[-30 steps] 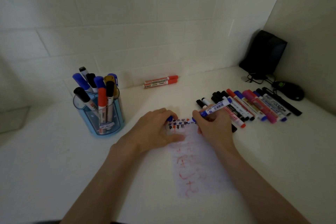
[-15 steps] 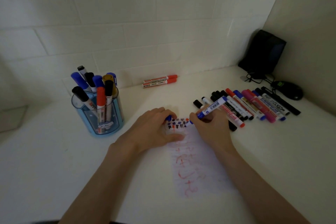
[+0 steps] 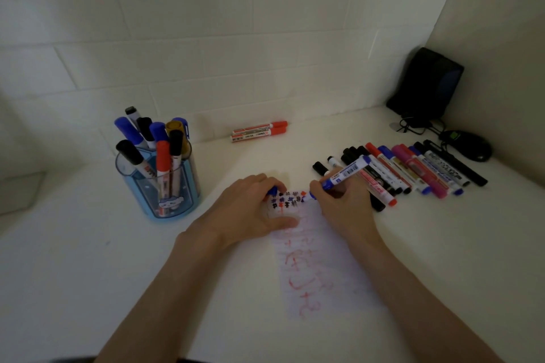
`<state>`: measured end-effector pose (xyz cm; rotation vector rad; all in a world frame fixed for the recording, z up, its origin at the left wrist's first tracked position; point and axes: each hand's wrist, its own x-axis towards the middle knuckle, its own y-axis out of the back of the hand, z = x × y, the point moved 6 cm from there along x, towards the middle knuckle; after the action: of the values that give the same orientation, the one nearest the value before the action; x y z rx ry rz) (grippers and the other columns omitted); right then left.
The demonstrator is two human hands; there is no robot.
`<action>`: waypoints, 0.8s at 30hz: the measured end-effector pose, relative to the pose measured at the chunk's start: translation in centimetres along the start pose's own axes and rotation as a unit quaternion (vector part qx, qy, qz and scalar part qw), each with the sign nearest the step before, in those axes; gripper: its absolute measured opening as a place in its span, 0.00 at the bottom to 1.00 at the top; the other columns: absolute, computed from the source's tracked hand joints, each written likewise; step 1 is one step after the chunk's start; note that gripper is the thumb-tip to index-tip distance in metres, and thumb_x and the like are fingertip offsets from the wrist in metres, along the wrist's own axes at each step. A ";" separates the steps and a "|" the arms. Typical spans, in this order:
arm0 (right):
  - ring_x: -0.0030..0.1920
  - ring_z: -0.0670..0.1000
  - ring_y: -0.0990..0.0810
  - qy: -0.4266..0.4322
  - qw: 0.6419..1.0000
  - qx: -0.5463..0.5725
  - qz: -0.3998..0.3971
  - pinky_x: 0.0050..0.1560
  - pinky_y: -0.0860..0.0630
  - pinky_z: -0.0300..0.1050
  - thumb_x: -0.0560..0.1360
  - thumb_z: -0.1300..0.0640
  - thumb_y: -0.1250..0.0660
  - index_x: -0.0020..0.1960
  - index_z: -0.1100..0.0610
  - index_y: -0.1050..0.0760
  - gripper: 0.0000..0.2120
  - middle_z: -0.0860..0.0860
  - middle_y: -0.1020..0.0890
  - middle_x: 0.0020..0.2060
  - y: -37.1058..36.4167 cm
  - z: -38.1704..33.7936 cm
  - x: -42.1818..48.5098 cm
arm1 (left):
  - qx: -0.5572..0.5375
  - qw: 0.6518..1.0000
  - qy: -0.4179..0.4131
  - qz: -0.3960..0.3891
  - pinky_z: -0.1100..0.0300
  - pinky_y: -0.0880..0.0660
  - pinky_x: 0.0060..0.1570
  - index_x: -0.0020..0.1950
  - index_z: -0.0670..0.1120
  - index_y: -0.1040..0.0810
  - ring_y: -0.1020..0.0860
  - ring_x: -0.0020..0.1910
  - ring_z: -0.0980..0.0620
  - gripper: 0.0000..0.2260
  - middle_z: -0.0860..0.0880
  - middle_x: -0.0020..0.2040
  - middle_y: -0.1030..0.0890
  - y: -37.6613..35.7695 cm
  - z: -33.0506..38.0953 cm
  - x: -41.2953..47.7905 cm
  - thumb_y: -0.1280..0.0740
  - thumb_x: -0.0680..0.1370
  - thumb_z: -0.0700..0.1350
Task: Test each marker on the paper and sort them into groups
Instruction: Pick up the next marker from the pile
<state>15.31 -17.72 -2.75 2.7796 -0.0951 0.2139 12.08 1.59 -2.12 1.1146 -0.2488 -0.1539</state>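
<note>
My right hand [image 3: 345,206] pinches the marker [image 3: 348,171] low, tip on the far edge of the paper [image 3: 324,268], barrel slanting up-right toward the row [image 3: 413,168] just beyond it, while my left hand [image 3: 244,209], curled on the cap [image 3: 272,191], pins the paper just left of the tip.

White tiled wall [image 3: 206,38], pale countertop [image 3: 88,274], dim light

My view is dim and grainy, brightest on the surface [image 3: 265,156] beyond the hands [image 3: 244,209]. The wall lines [image 3: 206,38] above them bow.
</note>
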 end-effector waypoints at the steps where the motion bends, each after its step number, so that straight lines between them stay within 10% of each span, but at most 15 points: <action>1: 0.29 0.44 0.27 -0.005 1.000 -0.002 -0.004 0.33 0.26 0.38 0.76 0.57 0.26 0.36 0.54 0.26 0.12 0.49 0.23 0.27 -0.1 0.0 0.0 | 0.001 1.000 0.002 -0.002 0.59 0.27 0.56 0.66 0.59 0.29 0.27 0.55 0.57 0.31 0.59 0.57 0.25 0.0 0.0 0.0 0.32 0.69 0.73; 8: 0.27 0.42 0.29 -0.067 0.986 0.151 0.008 0.34 0.28 0.39 0.78 0.55 0.26 0.38 0.48 0.20 0.10 0.44 0.24 0.26 0.6 0.1 0.2 | -0.131 0.990 -0.003 0.061 0.58 0.26 0.59 0.75 0.56 0.34 0.24 0.58 0.54 0.18 0.54 0.61 0.23 1.1 0.3 -0.5 0.40 0.85 0.49; 14: 0.32 0.48 0.21 0.000 0.979 0.203 -0.030 0.34 0.24 0.36 0.75 0.51 0.22 0.48 0.54 0.17 0.08 0.50 0.17 0.33 0.8 -2.0 0.0 | -0.216 0.970 0.028 0.104 0.75 0.28 0.49 0.55 0.58 0.27 0.21 0.51 0.64 0.07 0.61 0.50 0.19 1.6 -0.2 -0.2 0.31 0.80 0.50; 24: 0.34 0.49 0.18 0.021 0.974 0.203 -0.102 0.35 0.22 0.39 0.75 0.57 0.22 0.51 0.58 0.16 0.08 0.54 0.14 0.36 -0.2 -2.7 -0.8 | -0.242 0.964 -0.013 0.113 0.70 0.30 0.44 0.54 0.55 0.24 0.20 0.49 0.58 0.06 0.58 0.49 0.18 2.3 0.9 -0.2 0.31 0.80 0.46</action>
<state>14.20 -16.57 -0.43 3.1586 0.2757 0.2630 11.67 1.82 0.27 0.5928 -0.3393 -0.0227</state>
